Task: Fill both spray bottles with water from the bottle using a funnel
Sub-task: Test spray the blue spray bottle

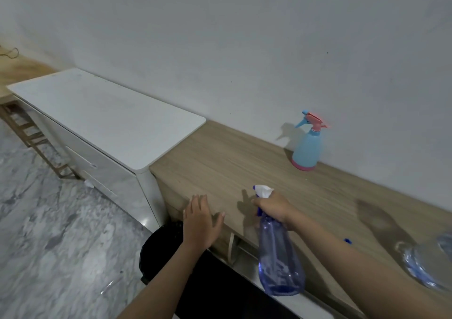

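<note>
My right hand [272, 208] grips the neck of a clear blue spray bottle [278, 255] with a white trigger head, held over the front edge of the wooden counter [244, 162]. The bottle looks nearly empty and hangs tilted. My left hand [199, 218] hovers open, fingers spread, over the counter's front left corner, holding nothing. A light blue spray bottle [307, 145] with a pink base and pink trigger stands upright at the back by the wall. A clear water bottle [420, 267] lies blurred at the right edge. A small blue cap [347, 241] rests on the counter.
A white cabinet [105, 115] with drawers adjoins the counter on the left. A wooden rack [31, 135] stands beyond it on the marble floor [49, 233]. A black bin [161, 250] sits below the counter's corner. The grey wall runs behind everything.
</note>
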Available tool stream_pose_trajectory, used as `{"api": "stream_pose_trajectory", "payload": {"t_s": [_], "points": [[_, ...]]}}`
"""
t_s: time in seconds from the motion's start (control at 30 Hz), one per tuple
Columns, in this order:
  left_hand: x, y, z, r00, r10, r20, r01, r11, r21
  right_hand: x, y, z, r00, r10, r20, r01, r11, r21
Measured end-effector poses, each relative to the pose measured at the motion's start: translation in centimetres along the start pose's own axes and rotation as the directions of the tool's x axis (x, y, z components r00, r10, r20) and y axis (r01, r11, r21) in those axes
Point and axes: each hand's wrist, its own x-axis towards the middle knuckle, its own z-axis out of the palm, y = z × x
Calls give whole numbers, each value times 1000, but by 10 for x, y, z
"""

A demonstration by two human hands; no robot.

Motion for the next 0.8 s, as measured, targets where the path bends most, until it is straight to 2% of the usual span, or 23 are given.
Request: {"api": "stream_pose_trajectory", "payload": {"t_s": [0.13, 0.23, 0.37, 0.47, 0.6, 0.7, 0.8], "points": [[-1, 4, 1, 1000, 23, -4, -23, 1000, -17, 0, 8, -36, 996, 16, -89, -18, 1000, -22], [-5, 10, 3, 999, 42, -3, -42, 998, -55, -8, 18, -44, 998, 47, -49, -50, 996, -76], [-7, 22, 8, 995, 102, -4, -102, 992, -76, -16, 24, -46, 998, 51, -29, -53, 998, -42], [-5, 40, 4, 988, 152, -37, -154, 984, -85, -18, 16, -58, 998, 37, -46, -35, 998, 49], [-5, 76, -13, 985, 170, -39, -174, 969, -175, -15, 1, -81, 967, -93, -236, 136, 975, 173], [-10, 109, -31, 969, 244, -27, -237, 901, -362, -23, -14, -101, 893, -193, -406, 322, 905, 278], [-18, 139, -44, 926, 372, 71, -285, 808, -516, -35, -21, -121, 796, -263, -545, 451, 858, 245]]}}
